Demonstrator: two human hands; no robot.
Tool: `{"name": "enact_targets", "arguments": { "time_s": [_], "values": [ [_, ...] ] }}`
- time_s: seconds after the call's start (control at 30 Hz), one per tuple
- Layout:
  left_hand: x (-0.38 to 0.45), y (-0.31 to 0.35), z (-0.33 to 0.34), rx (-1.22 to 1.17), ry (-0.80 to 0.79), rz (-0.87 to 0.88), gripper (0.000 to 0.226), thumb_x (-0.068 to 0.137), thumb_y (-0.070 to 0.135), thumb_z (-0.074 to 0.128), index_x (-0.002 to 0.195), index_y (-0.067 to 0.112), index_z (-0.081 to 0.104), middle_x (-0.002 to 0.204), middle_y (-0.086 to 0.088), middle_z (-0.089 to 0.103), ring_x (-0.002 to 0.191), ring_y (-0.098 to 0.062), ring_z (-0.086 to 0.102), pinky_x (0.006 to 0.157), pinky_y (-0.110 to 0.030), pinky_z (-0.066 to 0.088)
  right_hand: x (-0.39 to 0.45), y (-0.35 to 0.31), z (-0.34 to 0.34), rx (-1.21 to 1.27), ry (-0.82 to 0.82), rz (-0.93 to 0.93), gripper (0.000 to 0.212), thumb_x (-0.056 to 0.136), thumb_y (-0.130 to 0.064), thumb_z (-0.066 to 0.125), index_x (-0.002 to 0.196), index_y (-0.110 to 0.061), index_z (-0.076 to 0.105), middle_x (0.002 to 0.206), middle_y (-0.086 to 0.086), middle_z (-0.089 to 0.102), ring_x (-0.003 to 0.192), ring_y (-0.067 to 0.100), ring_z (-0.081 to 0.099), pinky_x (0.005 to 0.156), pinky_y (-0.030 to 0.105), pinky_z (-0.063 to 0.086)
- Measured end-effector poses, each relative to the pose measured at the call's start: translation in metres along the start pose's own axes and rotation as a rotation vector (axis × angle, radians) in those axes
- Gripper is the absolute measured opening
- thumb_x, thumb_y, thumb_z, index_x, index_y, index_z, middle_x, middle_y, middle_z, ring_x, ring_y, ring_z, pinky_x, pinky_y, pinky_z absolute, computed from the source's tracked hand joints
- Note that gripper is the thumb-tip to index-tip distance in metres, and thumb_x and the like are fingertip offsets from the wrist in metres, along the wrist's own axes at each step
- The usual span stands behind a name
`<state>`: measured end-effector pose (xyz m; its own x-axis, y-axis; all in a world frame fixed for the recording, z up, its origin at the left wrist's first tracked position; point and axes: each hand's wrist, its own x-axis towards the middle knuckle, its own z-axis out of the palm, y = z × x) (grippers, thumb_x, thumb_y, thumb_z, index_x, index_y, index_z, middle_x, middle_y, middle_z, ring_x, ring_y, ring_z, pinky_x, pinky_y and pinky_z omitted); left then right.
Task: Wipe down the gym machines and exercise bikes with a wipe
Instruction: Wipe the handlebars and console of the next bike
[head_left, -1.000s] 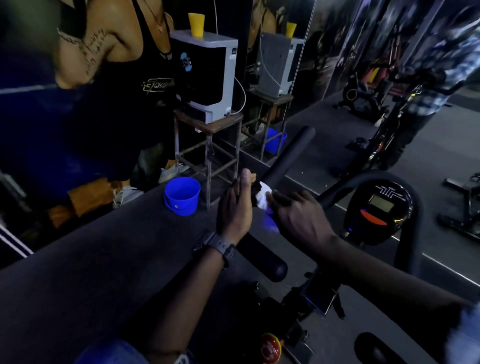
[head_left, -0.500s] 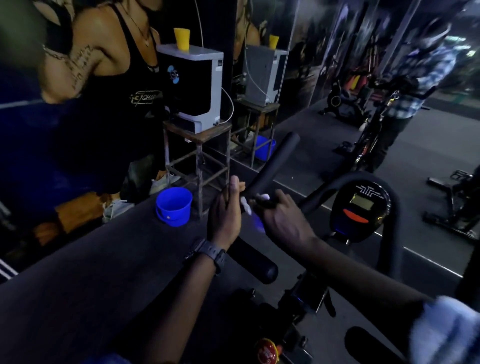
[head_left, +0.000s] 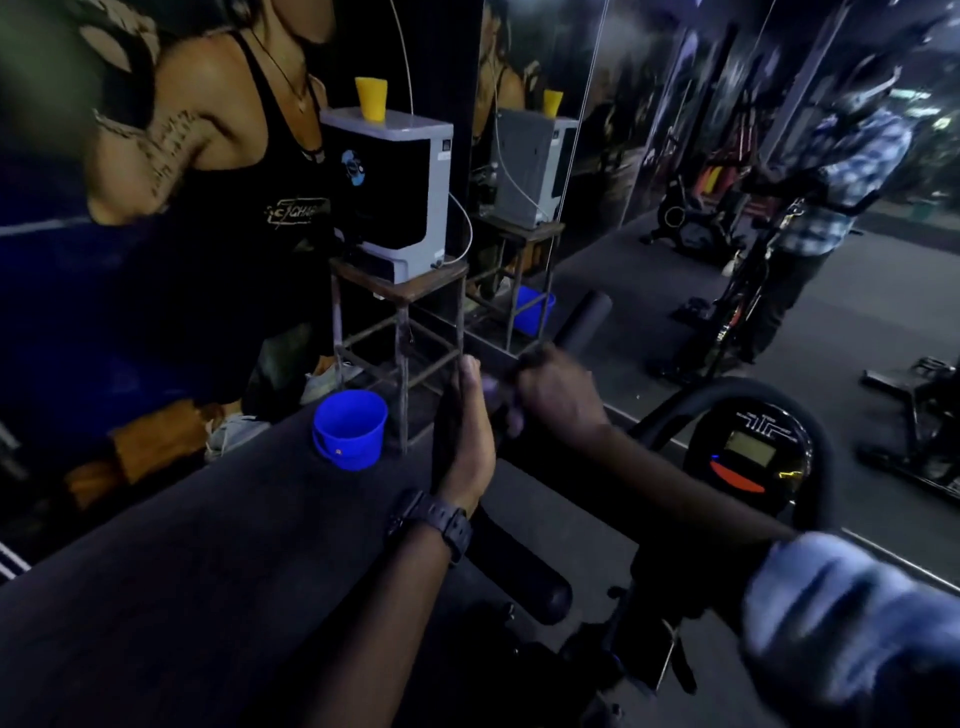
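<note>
Two hands worked at the padded handlebar (head_left: 524, 587) of the exercise bike. The left hand (head_left: 465, 436), a watch (head_left: 434, 522) on its wrist, lay flat against the bar with straight fingers. The right hand (head_left: 558, 397) curled round the bar farther up; the wipe was too blurred to make out. The bike's display (head_left: 748, 452) sat to the right. Beyond, a blue bucket (head_left: 349, 428) stood on the floor beside a stool (head_left: 400, 332).

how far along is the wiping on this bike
Nothing shows as finished. In hand: the right hand is wrapped round the handlebar near its far end, wipe hidden, while the left hand rests flat against the bar. Apparently left: the display and the other bike behind.
</note>
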<state>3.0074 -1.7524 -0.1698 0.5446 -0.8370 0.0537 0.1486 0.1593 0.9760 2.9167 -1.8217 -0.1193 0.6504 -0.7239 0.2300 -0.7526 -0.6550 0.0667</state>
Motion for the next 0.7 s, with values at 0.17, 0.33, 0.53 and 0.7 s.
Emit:
{"name": "enact_targets", "arguments": {
  "time_s": [0.17, 0.33, 0.53, 0.7],
  "values": [
    [0.007, 0.003, 0.000, -0.036, -0.092, -0.020, 0.116, 0.063, 0.099, 0.030, 0.151, 0.025, 0.036, 0.155, 0.014, 0.036, 0.141, -0.002, 0.037, 0.121, -0.034, 0.025, 0.022, 0.004, -0.011, -0.018, 0.043, 0.094, 0.026, 0.097, -0.020, 0.051, 0.106, 0.001, 0.065, 0.110, 0.020, 0.062, 0.115, 0.034, 0.051, 0.074, 0.042, 0.048],
    [0.026, 0.016, 0.015, -0.034, -0.198, -0.120, 0.089, 0.090, 0.074, 0.014, 0.151, 0.015, 0.036, 0.155, 0.001, 0.038, 0.132, -0.009, 0.046, 0.111, -0.029, 0.031, -0.017, -0.003, 0.007, 0.075, -0.035, 0.028, 0.023, 0.095, -0.024, 0.053, 0.109, -0.007, 0.061, 0.106, 0.016, 0.063, 0.097, 0.037, 0.063, 0.074, 0.041, 0.051],
    [0.029, 0.003, 0.031, -0.056, -0.280, -0.015, 0.117, 0.065, 0.097, 0.034, 0.153, 0.019, 0.034, 0.159, 0.005, 0.032, 0.145, -0.004, 0.029, 0.122, -0.031, 0.020, 0.030, 0.043, -0.022, 0.104, 0.239, 0.325, 0.023, 0.093, -0.013, 0.056, 0.115, -0.008, 0.059, 0.120, 0.020, 0.051, 0.098, 0.041, 0.060, 0.070, 0.039, 0.043],
    [0.034, -0.005, 0.028, -0.028, -0.252, 0.003, 0.099, 0.080, 0.085, 0.019, 0.144, 0.015, 0.049, 0.149, 0.003, 0.047, 0.128, -0.005, 0.047, 0.105, -0.021, 0.042, -0.012, 0.005, 0.014, 0.254, -0.047, 0.215, 0.020, 0.094, -0.016, 0.057, 0.109, -0.004, 0.061, 0.108, 0.022, 0.066, 0.098, 0.039, 0.065, 0.079, 0.042, 0.053]
  ]
}}
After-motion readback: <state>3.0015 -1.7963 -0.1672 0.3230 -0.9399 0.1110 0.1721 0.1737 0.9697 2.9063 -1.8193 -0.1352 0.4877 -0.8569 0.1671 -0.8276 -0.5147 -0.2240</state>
